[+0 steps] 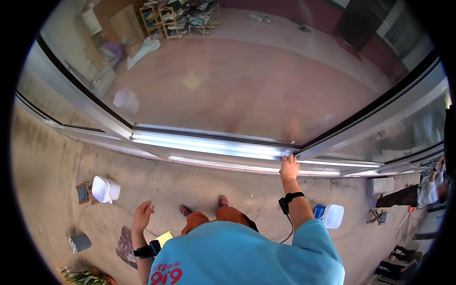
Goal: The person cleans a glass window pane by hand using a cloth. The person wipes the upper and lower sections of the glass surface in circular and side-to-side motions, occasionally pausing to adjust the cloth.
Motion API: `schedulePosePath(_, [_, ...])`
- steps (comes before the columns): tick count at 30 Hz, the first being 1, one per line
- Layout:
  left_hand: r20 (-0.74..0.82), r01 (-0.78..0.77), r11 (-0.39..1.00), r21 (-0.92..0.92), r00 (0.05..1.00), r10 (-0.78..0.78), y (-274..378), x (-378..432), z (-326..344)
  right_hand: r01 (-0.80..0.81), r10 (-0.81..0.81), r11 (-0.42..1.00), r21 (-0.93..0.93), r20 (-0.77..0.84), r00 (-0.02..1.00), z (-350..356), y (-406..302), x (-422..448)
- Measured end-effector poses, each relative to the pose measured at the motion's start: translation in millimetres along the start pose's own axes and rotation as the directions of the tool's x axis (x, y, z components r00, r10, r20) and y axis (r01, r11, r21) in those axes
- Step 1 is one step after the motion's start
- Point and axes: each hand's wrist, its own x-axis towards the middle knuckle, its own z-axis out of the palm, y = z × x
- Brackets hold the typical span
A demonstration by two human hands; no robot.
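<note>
My right hand (pixel 289 168) is at the lower right corner of a large glass pane (pixel 213 85), its bent fingers on the bright aluminium bottom rail (pixel 210 145). Whether anything thin lies under those fingers is hidden. My left hand (pixel 142 214) hangs low over the concrete floor, away from the window, fingers loosely curled and apart with nothing in them. A flat yellow piece (pixel 164 238), cloth or paper, shows beside my left forearm, partly covered by my blue shirt. Both wrists wear black strapped devices; a cable runs from the right one.
A white bucket (pixel 107 189) stands at left by a folding stool (pixel 83 193). Another bucket (pixel 333 216) is at my right. A grey bin (pixel 79 243), patterned mat (pixel 126 247) and potted plant (pixel 87 277) lie lower left. A person (pixel 427 190) stands at the far right.
</note>
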Motion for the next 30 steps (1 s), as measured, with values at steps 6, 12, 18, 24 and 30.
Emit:
schedulePosePath(6, [-0.006,0.018,0.999,-0.044,1.000,-0.018,12.6,0.1,8.3,0.136,-0.134,0.969,0.207,-0.021,0.991,-7.9,-61.9,6.8])
schedulePosePath(12, [0.032,-0.146,0.985,0.091,0.989,0.144,42.5,8.4,-0.1,0.195,-0.476,0.467,0.862,0.059,0.877,-27.4,-160.3,30.1])
schedulePosePath(18, [0.027,-0.258,0.961,0.101,0.966,0.257,124.3,9.4,-10.4,-0.521,-0.733,-0.257,0.814,0.187,0.654,-110.7,-208.0,60.8])
schedulePosePath(24, [0.013,-0.478,0.878,-0.036,0.878,0.478,177.2,3.7,-1.6,-0.669,-0.823,-0.428,0.607,0.045,0.567,-195.4,-216.6,59.8])
schedulePosePath(30, [0.124,-0.526,0.813,-0.249,0.815,0.566,195.4,21.8,29.4,-0.704,-0.838,-0.484,0.520,-0.045,0.543,-208.7,-234.9,50.3])
